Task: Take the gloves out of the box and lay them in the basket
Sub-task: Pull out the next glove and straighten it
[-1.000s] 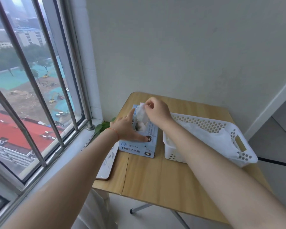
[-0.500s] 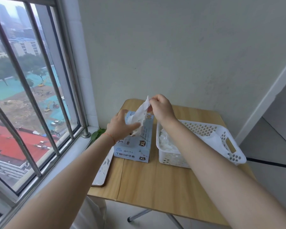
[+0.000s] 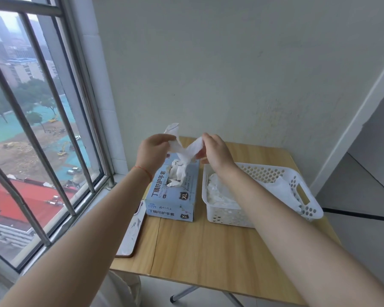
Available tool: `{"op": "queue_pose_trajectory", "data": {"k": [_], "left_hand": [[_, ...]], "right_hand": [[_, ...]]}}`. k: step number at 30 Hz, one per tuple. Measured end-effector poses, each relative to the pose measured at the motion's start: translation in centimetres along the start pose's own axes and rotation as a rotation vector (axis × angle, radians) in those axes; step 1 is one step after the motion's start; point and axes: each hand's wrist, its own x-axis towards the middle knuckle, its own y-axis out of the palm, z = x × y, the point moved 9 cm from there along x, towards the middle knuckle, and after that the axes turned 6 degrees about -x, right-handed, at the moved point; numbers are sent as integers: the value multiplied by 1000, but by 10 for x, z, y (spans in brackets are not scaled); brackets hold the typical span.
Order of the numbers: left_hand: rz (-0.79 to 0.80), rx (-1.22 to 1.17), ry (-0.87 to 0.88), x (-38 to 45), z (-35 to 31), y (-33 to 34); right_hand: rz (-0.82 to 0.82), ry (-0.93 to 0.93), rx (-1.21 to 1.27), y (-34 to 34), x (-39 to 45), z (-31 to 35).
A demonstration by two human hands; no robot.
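The fingers (image 3: 162,138) of the left hand (image 3: 152,151) curl over one end of a white glove (image 3: 183,149), pinching it against the thumb, with the glove's loose tip sticking up above the knuckles. The right hand (image 3: 216,151) pinches the other end of the same glove between thumb and fingertips, palm turned toward the left. Both hands hover above the far end of the box (image 3: 175,191), level with each other and close together, so the glove sags between them in a shallow V whose low point reaches the crumpled gloves bulging from the box's top opening. Both forearms reach forward from the lower corners of the view, the left wrist wearing a thin red string (image 3: 143,171). The light blue box, marked XL, lies flat on the wooden surface (image 3: 208,251), just left of the white perforated basket (image 3: 306,196). The basket already holds a heap of white gloves (image 3: 220,193), partly hidden by the right forearm. A flat white tray (image 3: 131,231) lies at the surface's left edge, beside the barred window (image 3: 42,129).
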Motion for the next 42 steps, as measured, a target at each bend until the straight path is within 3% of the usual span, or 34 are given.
{"op": "queue_pose_trajectory", "data": {"k": [7,11,14,19,23,28,34,37,42], "left_hand": [[-12,-352,-50,-2,-23,12],[85,-460,-35,-12,-45,31],[189,-331,18,-19,-54,41],[443,-94,-100,-34,-25,57],[443,-19,-88,-39,-17,53],[356,-79,-230,-41,6,36],[635,-173,-401,-67,10,44],[604,-346,-343,-66,-12,44],[613,-475,-316,-67,-39,36]], "right_hand": [[-89,-39,45,-31,3,3],[-101,-53,120,-39,3,10],[-63,-63,149,-39,4,18],[145,-48,67,-23,-6,18],[270,-29,-151,-10,-15,4],[145,-21,-105,-25,-15,5],[138,-30,123,-26,-19,21],[228,-33,226,-20,-28,32],[648,67,269,-1,-54,34]]}}
